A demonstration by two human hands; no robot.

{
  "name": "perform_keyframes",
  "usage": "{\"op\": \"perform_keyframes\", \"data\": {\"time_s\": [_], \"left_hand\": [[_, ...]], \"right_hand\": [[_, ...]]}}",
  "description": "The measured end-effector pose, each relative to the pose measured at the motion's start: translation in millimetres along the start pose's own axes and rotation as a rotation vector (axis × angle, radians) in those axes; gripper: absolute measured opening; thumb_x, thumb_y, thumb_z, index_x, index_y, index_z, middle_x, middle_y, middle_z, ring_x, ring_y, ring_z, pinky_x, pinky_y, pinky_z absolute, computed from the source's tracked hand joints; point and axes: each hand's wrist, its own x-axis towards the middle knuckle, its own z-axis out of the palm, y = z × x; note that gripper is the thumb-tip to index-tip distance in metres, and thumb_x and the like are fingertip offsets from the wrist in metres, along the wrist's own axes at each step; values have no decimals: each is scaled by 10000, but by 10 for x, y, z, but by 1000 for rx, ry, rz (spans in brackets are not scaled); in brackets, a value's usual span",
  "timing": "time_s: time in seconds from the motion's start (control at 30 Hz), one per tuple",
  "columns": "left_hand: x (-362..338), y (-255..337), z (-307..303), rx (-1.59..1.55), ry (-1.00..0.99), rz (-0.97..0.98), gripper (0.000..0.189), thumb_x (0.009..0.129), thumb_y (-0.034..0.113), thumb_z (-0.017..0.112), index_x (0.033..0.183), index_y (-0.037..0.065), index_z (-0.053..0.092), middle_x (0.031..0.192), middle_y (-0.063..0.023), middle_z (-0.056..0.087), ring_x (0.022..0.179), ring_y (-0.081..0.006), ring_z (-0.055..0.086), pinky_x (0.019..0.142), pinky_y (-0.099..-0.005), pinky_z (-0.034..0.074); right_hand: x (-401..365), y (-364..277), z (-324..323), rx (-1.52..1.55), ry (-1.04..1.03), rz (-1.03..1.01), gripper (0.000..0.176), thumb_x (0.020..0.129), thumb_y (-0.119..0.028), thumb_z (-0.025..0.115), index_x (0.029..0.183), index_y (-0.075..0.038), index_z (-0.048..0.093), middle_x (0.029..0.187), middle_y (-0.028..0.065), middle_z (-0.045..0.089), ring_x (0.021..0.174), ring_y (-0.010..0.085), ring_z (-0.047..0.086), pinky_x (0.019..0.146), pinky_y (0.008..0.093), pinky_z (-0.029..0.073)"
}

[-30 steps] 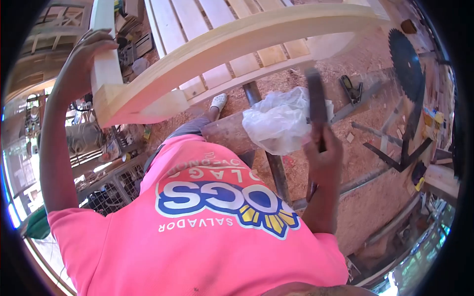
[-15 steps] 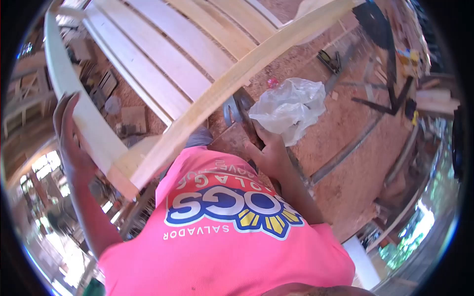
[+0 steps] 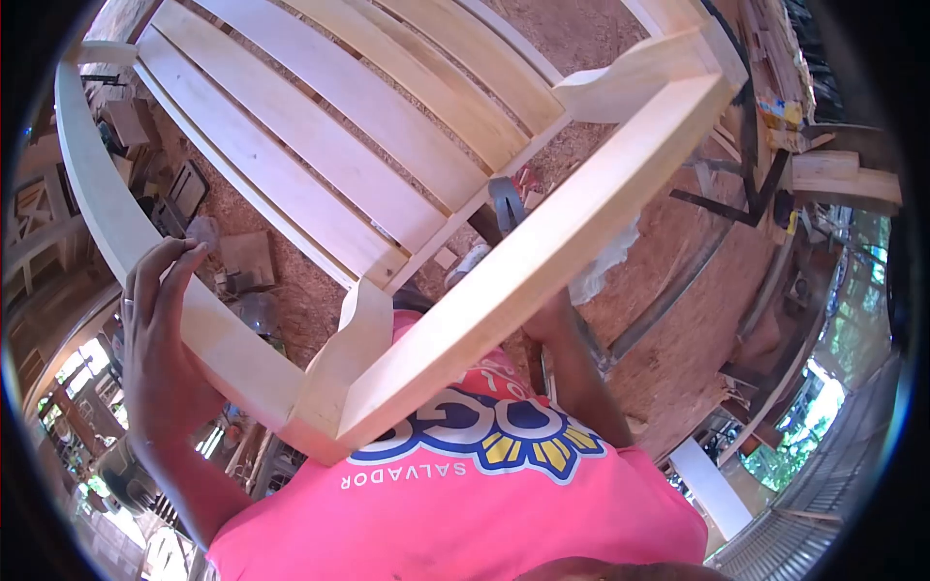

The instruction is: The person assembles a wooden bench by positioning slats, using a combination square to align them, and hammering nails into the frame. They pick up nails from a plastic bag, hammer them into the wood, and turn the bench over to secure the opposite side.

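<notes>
A pale slatted wooden chair frame (image 3: 320,126) stands tilted before me, its long slats running away toward the upper left. My left hand (image 3: 170,329) is at the left curved rail (image 3: 228,329), with its fingers bent over the rail's edge. Behind the right-hand rail (image 3: 542,261) is my right hand (image 3: 552,318), mostly hidden by the wood. A claw hammer (image 3: 506,203) shows its metal head between that rail and the slats. Its handle runs toward my right hand, though the grip itself is covered.
A crumpled clear plastic bag (image 3: 605,266) lies on the dusty brown ground beyond the right rail. Dark metal bars (image 3: 678,290) lie to the right, near stacked timber (image 3: 843,179). Wood offcuts (image 3: 247,261) and other carved frames (image 3: 44,228) are on the left.
The chair frame has shifted and turned, its near corner now lower over my shirt. My left hand's fingers have curled over the rail. The hammer and right hand have moved right, behind wood.
</notes>
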Motion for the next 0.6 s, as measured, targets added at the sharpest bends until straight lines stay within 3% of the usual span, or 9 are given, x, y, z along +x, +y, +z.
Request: {"op": "perform_keyframes", "data": {"time_s": [0.1,0.17,0.23,0.3,0.4,0.5,0.53,0.57,0.6], "left_hand": [[125,-27,-227,-129,-136,23,784,600,-27,747,1366,62,607,1387,-168,570,1303,-385,573,1082,-447,480],[289,-30,-539,-163,-276,109,711,586,-8,748,1288,9,636,1346,-174,587,1190,-394,642,1017,-430,519],[509,-107,-708,-217,-214,201,491,718,104,777,1179,-7,649,1153,-148,653,1001,-301,668,906,-410,523],[1113,-16,-1064,83,-352,295,210,972,149,704,1161,79,760,1200,-149,746,884,-201,783,609,-348,685],[2054,-30,-679,-159,-126,522,98,955,61,631,1012,-9,667,945,-95,634,882,-229,630,873,-340,492],[2891,233,131,-373,-310,620,72,900,38,675,930,-12,719,963,-110,675,931,-236,656,866,-347,526],[2963,532,304,-339,-413,446,96,888,31,691,958,-22,732,967,-123,715,920,-246,681,882,-364,543],[3218,644,588,-322,-494,672,124,895,34,699,995,-29,736,952,-123,743,885,-256,696,872,-386,553],[3253,860,803,-384,-515,650,115,909,34,697,980,-28,762,892,-112,775,927,-182,716,871,-355,566]], "right_hand": [[-2,69,21,-123,19,-149,338,982,-233,683,1166,50,664,867,128,728,782,165,697,701,342,548],[-17,214,51,55,-42,66,345,986,-266,679,1133,46,658,780,86,695,669,130,651,604,319,512],[-1,166,39,120,-56,217,363,987,-284,676,1128,48,652,742,62,673,622,108,618,573,305,498],[19,96,13,5,-21,131,406,979,-280,679,1190,64,637,765,60,658,662,102,597,619,296,507],[27,141,46,-32,30,49,502,960,-231,672,1351,68,572,835,94,645,750,140,582,712,323,509],[1,167,79,72,2,154,527,951,-202,662,1400,51,556,872,147,645,789,180,590,762,352,514],[11,72,60,121,12,156,521,948,-199,663,1399,40,558,878,168,649,793,195,602,768,362,517],[20,3,32,167,21,158,516,946,-196,664,1398,29,560,885,188,652,797,210,614,775,371,521],[17,-20,23,162,26,146,521,946,-198,661,1404,28,560,902,193,668,806,224,633,780,375,529]]}}
